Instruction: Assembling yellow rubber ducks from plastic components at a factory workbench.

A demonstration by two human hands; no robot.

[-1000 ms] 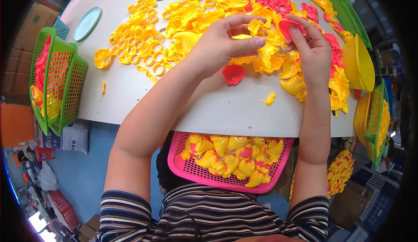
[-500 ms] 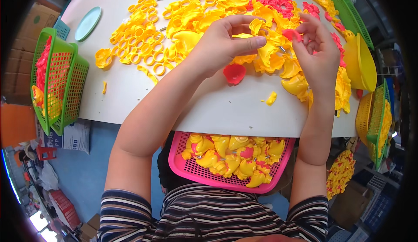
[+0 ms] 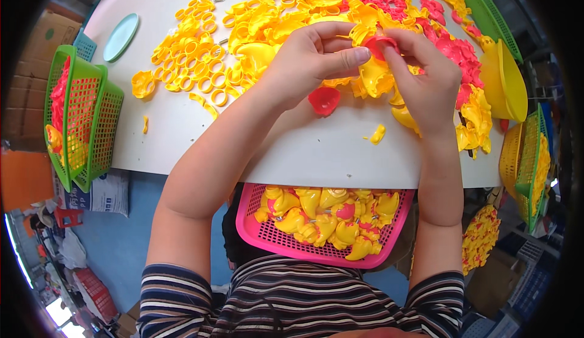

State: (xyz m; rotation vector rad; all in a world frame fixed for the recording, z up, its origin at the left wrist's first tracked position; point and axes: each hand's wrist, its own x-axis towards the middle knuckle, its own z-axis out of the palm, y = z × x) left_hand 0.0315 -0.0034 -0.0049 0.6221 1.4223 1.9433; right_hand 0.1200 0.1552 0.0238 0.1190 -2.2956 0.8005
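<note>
Over the pile of yellow plastic parts [image 3: 261, 58], my two hands meet with their fingertips close together. My left hand [image 3: 307, 61] is closed, thumb stretched toward the fingers, on a small yellow plastic part [image 3: 360, 34]. Between the thumb and fingers of my right hand [image 3: 426, 76] is a small red cup-shaped plastic piece [image 3: 378, 46], right against the yellow part. Whether the two are joined cannot be seen. On the white table [image 3: 292, 149] just below my left hand lies another red cup-shaped piece [image 3: 324, 100]. Several thin yellow rings [image 3: 204, 85] are spread left of the pile.
A pink basket [image 3: 250, 231] of yellow-and-red assembled pieces sits below the table's front edge. Green baskets [image 3: 103, 122] stand at the left, with a pale blue oval lid [image 3: 121, 37] nearby. Red parts [image 3: 459, 58] and a yellow bowl [image 3: 505, 85] are at the right.
My right hand has moved left, bringing the red piece up against the yellow part. My left hand has stayed nearly in place.
</note>
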